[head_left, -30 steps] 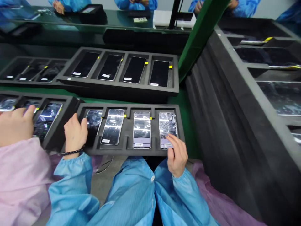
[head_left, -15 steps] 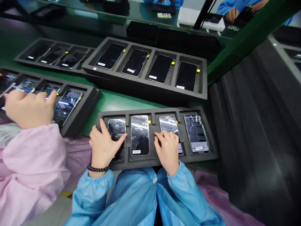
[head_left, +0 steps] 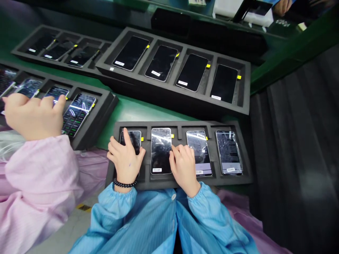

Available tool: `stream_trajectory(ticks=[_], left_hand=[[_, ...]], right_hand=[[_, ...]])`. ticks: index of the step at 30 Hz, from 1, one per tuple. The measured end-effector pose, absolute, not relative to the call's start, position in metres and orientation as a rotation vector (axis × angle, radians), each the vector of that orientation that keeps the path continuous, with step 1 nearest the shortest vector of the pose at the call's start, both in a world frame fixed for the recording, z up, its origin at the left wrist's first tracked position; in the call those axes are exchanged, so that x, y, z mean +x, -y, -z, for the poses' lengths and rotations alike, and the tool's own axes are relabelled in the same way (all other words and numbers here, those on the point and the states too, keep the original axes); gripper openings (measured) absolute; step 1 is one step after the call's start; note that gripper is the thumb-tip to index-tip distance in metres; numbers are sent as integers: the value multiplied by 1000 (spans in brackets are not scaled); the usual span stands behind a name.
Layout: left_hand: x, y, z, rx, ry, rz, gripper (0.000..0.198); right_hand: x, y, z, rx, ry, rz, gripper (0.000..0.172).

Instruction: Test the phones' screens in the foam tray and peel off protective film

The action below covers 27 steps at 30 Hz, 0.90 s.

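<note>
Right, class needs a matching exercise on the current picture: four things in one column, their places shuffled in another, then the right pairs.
Things
1. Left hand
2. Right hand
3. Black bracelet
4. Co-worker's hand

Places
A. Round a wrist
B. At the right edge of the second phone from the left in the near tray
C. Beyond the cuff of a pink sleeve
D. Over the near tray's leftmost phone

Pairs: 1-D, 2-B, 3-A, 4-C
</note>
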State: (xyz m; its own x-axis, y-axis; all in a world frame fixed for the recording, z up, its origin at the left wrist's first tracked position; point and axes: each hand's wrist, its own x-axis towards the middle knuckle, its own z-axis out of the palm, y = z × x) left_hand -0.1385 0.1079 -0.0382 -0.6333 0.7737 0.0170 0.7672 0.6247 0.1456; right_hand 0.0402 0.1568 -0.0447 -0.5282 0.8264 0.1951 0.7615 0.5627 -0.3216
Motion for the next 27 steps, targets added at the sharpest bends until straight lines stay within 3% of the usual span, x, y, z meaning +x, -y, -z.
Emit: stream_trajectory(ticks=[3,6,9,12,19,24,27], left_hand=[[-152,-99,42,1355,-2706,-340,87],[-178,-78,45,1541,-2469,-562,93],[-203,-51,44,1796,-2294,-628,80],[-216,-27,40,2040,-2208,-609,66],[-226,4,47,2322,-1952,-605,72],[-237,1,59,2327,-1887,-569,60],[-239,-12,65,2215,-2025,-512,54]], right_hand=[[44,-158,43,-1295,2412,-440,32],[49,-160,41,-1185,2367,-554,53],[54,-164,38,-1061,2464,-551,62],[62,-171,35,-994,2614,-502,56],[76,-183,28,-652,2762,-577,33],[72,-191,28,-551,2792,-606,29],[66,-195,29,-759,2809,-501,34]])
